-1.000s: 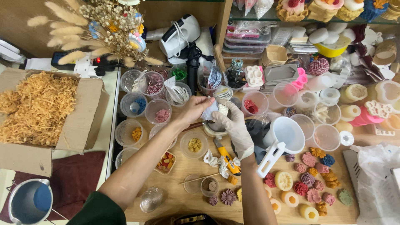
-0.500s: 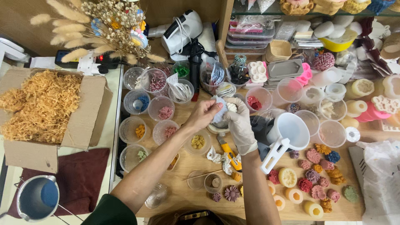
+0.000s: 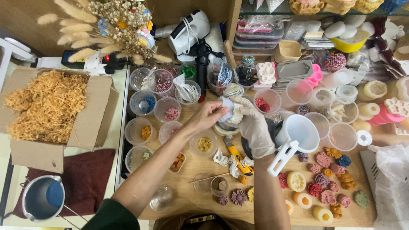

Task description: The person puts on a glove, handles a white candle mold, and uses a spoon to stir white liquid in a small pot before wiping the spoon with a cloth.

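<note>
Nearest me, moulded wax flowers (image 3: 322, 184) in pink, orange and blue lie matte and ridged on the wooden table (image 3: 191, 200), beside a yellow utility knife (image 3: 237, 159). Above them my hands have lifted slightly over the past second, and I judge the wiping continues: my bare left hand (image 3: 207, 116) pinches a crumpled white tissue (image 3: 227, 108), while the gloved right hand (image 3: 254, 127) curls around the small round tin (image 3: 224, 128) beneath it, though its fingers' grip is partly hidden. Beyond stand clear plastic cups (image 3: 166, 110) of coloured bits, then dried flowers (image 3: 115, 30).
</note>
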